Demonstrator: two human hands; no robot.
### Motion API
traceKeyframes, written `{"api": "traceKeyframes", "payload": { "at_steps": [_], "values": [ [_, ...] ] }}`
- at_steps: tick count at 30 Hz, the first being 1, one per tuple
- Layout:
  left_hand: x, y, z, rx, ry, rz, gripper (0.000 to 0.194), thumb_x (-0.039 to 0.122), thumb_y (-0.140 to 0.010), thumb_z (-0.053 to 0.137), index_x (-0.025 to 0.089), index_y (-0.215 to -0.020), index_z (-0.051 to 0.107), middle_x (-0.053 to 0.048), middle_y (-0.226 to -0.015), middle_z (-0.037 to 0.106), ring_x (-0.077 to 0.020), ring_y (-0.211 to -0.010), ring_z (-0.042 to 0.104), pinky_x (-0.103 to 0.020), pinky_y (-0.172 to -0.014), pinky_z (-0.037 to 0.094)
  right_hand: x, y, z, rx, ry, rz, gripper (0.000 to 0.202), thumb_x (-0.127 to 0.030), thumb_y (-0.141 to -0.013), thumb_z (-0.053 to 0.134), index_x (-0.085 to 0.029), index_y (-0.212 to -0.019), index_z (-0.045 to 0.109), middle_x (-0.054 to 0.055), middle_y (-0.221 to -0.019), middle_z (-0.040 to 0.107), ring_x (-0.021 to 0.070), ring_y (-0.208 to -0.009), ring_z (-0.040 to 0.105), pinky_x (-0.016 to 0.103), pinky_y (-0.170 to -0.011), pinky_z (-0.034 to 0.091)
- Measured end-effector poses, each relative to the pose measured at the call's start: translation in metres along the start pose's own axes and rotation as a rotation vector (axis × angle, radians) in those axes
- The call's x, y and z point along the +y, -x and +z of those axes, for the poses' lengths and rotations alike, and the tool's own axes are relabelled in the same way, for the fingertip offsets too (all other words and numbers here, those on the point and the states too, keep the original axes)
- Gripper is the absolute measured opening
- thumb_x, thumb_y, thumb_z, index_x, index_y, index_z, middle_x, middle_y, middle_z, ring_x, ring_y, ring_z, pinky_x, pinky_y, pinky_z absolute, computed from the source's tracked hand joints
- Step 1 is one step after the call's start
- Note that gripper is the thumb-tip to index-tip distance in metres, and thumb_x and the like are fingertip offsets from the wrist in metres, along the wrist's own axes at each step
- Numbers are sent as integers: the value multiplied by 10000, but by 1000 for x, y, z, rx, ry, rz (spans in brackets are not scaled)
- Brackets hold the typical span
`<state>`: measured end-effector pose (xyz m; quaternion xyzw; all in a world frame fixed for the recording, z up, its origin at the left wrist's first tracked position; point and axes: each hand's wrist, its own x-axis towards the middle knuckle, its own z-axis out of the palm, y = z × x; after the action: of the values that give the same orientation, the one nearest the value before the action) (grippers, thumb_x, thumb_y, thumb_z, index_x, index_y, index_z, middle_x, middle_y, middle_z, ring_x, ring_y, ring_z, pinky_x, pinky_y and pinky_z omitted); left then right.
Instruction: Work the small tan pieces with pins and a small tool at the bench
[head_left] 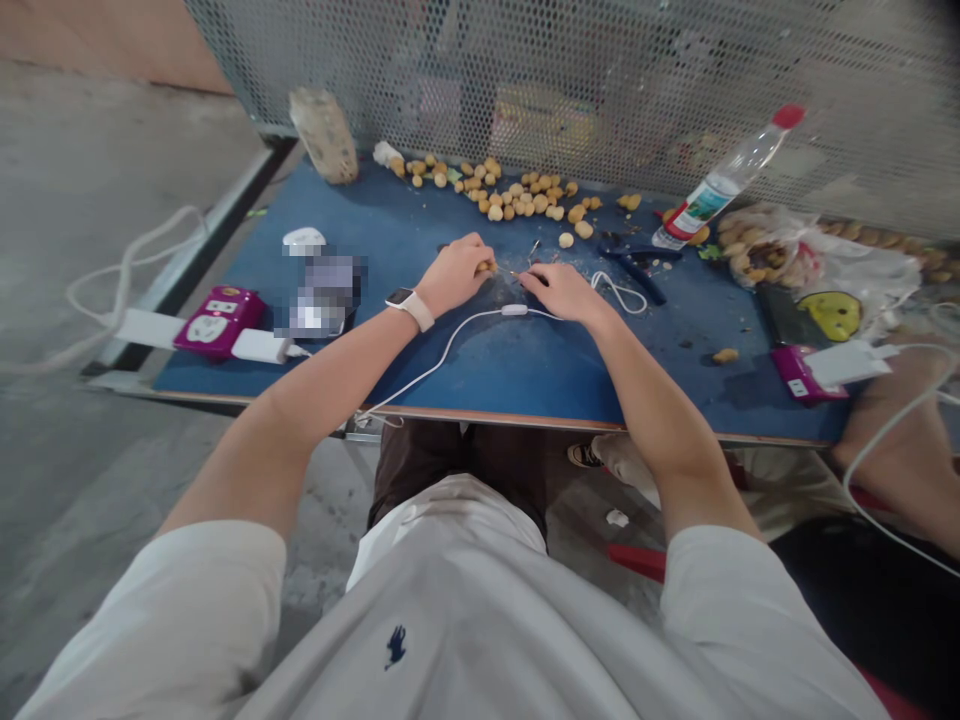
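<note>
My left hand [459, 272], with a watch on its wrist, is closed around a small yellow-brown round piece [486, 268] over the middle of the blue table [495, 375]. To its right, my right hand [556, 288] pinches a thin tool [513, 273] whose tip points left toward that piece. Much of the tool is hidden by the fingers. A white cable with an inline switch [514, 310] runs just below both hands. Behind them lies a long heap of similar round pieces [525, 203].
Blue-handled pliers [641, 275] and a tilted bottle [709, 200] stand right of my hands, near a plastic bag [847, 262]. Purple power sockets [217, 322] and a phone [325, 295] lie left. A jar [324, 137] stands at the back left. Another person's arm [900, 450] is at far right.
</note>
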<state>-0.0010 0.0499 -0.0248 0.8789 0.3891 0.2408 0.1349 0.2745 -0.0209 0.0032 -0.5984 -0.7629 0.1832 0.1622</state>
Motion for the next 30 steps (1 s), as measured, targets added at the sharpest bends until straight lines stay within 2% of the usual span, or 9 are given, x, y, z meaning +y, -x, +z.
{"api": "traceKeyframes", "payload": {
  "at_steps": [8, 14, 19, 22, 27, 30],
  "values": [
    [2, 1, -2, -7, -13, 19, 263, 210, -1202, 701, 233, -1351, 916, -160, -1508, 847, -358, -1376, 817, -529, -1299, 646, 4, -3, -1, -6, 4, 0, 595, -707, -1327, 581, -270, -996, 812, 143, -1036, 896, 351, -1024, 819, 466, -955, 537],
    [5, 3, -7, -44, -34, -2, 284, 232, -1222, 695, 229, -1417, 900, -171, -1526, 840, -371, -1425, 807, -537, -1329, 625, 4, -3, -1, 5, -13, -4, 598, -706, -1323, 611, -265, -974, 815, 150, -1082, 917, 347, -1027, 809, 456, -935, 519],
    [7, 3, -8, -42, -49, -14, 285, 231, -1228, 682, 230, -1426, 887, -169, -1541, 830, -368, -1425, 801, -528, -1319, 620, 3, -2, -1, 2, -9, -23, 551, -643, -1327, 615, -264, -993, 837, 157, -1124, 929, 358, -1033, 811, 476, -950, 523],
    [6, 2, -7, -43, -64, -23, 268, 229, -1237, 677, 222, -1418, 874, -174, -1554, 819, -362, -1424, 798, -516, -1321, 617, 1, -1, 0, 13, 4, -20, 560, -650, -1327, 623, -266, -980, 837, 157, -1104, 919, 361, -1033, 810, 486, -951, 520],
    [5, 3, -4, -14, -60, -15, 279, 221, -1226, 677, 215, -1434, 863, -170, -1532, 825, -355, -1401, 795, -501, -1306, 632, 0, 0, 0, 7, 12, -24, 472, -538, -1318, 663, -267, -966, 824, 146, -1067, 900, 351, -1003, 792, 485, -923, 501],
    [4, 3, -4, -5, -51, -18, 298, 198, -1207, 674, 207, -1433, 868, -171, -1512, 829, -358, -1391, 791, -511, -1309, 633, -1, 2, -1, 5, 4, -22, 477, -525, -1319, 673, -270, -945, 824, 134, -1035, 887, 342, -998, 780, 478, -918, 496]
  ]
}}
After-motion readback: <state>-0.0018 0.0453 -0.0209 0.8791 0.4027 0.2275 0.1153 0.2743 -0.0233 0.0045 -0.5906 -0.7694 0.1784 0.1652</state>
